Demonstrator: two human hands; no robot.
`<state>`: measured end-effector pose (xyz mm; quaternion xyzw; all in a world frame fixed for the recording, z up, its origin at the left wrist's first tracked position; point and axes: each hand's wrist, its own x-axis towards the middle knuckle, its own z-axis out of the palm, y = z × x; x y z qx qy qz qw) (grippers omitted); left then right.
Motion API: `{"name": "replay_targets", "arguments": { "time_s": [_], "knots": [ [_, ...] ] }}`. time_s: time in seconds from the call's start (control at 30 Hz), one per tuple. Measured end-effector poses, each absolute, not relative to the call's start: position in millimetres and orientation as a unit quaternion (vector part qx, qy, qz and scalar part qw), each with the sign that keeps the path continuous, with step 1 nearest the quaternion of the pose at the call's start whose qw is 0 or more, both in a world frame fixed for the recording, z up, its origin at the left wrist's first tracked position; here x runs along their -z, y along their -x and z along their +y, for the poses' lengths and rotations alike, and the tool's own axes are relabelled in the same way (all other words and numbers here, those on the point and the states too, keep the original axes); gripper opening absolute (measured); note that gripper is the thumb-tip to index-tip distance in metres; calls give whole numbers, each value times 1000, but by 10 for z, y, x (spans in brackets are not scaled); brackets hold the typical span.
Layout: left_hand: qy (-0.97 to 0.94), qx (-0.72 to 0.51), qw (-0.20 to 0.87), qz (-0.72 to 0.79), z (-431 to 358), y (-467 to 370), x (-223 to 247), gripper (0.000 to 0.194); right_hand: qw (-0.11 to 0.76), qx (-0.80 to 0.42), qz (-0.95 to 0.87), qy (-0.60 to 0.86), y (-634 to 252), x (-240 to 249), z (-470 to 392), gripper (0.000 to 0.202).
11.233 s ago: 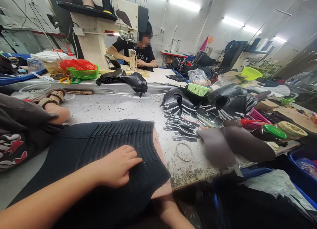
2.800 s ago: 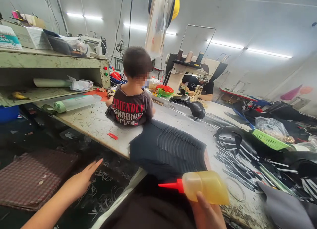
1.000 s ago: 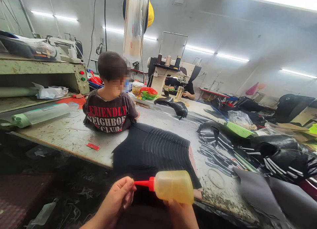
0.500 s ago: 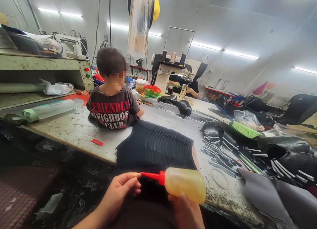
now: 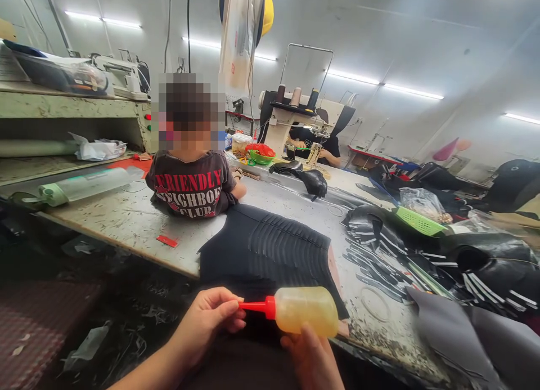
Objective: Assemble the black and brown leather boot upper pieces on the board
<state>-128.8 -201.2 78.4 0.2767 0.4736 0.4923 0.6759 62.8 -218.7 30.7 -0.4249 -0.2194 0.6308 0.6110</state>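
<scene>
A translucent squeeze bottle point(image 5: 307, 311) of yellowish liquid lies sideways in front of me, its red nozzle pointing left. My left hand point(image 5: 217, 314) pinches the nozzle's tip between thumb and fingers. Under the bottle's body, my right hand point(image 5: 312, 353) grips it with the thumb on the near side; its other fingers are partly hidden. Just beyond, overlapping black pieces with curved edges point(image 5: 274, 241) lie fanned out in a stack along the table's near edge.
A person point(image 5: 189, 182) in a printed shirt is at the table point(image 5: 139, 232), left of the stack. Black strips point(image 5: 375, 266) and dark leather-like pieces point(image 5: 485, 260) cover the right side. A sewing machine point(image 5: 291, 120) stands behind, with another person point(image 5: 314, 145) working there. A red piece point(image 5: 167, 241) lies left.
The bottle and my right hand have shifted slightly left, and the bottle is more level. My left hand still pinches the nozzle tip. The person in the printed shirt has turned their head.
</scene>
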Motion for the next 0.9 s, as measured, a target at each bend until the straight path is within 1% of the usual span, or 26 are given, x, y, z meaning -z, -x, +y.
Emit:
{"name": "replay_targets", "arguments": {
  "time_s": [0.07, 0.17, 0.33, 0.47, 0.6, 0.67, 0.8, 0.9],
  "knots": [
    [-257, -480, 701, 461, -2023, 1292, -828, 46, 607, -635, -215, 427, -639, -302, -2185, 52],
    [-263, -477, 710, 446, -2028, 1295, -862, 52, 602, -641, -213, 425, -645, -304, -2182, 51],
    [-314, -481, 669, 472, -1997, 1281, -815, 43, 615, -618, -226, 435, -620, -357, -2180, 54],
    [-242, -460, 716, 467, -1994, 1285, -820, 43, 619, -595, -270, 436, -615, -406, -2183, 53],
    [-244, -459, 735, 436, -2001, 1319, -832, 46, 622, -598, -256, 435, -636, -418, -2191, 46],
    [-284, -464, 719, 433, -2001, 1336, -815, 45, 626, -609, -236, 425, -643, -411, -2192, 45],
    [-406, -465, 641, 457, -2006, 1386, -771, 37, 629, -630, -209, 406, -636, -394, -2189, 44],
    [-503, -441, 595, 445, -2005, 1465, -761, 34, 626, -647, -194, 388, -615, -392, -2181, 46]
  ]
}}
